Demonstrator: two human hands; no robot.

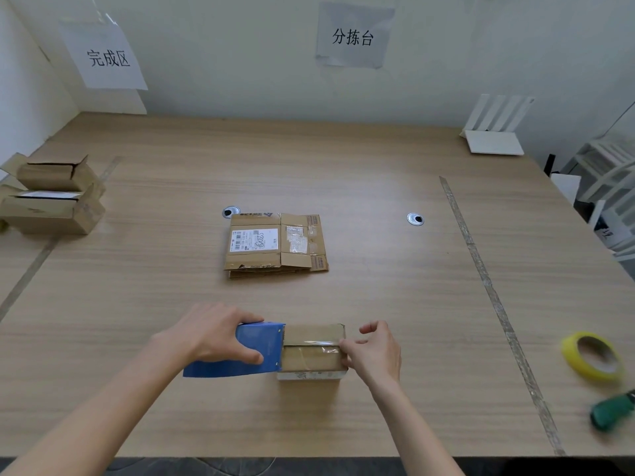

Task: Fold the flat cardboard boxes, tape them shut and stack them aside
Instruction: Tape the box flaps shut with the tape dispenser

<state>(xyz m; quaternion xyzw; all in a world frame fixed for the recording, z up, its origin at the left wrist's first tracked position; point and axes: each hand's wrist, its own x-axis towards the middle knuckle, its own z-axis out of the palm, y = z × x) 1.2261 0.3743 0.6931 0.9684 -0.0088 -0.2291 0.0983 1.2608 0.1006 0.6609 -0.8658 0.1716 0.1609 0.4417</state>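
Ideally, near the counter's [378, 166] front edge, the left hand [213, 333] gripping the blue tape dispenser [237, 352] pulls straight along the folded box's [311, 352] seam while the right hand [372, 352] pinches the tape end [335, 347] down.

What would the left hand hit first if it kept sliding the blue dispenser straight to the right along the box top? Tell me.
Likely the right hand, which pinches the tape end at the far edge of the small box. The left hand grips the blue tape dispenser, pointed at it across the box top; depth is hard to judge.
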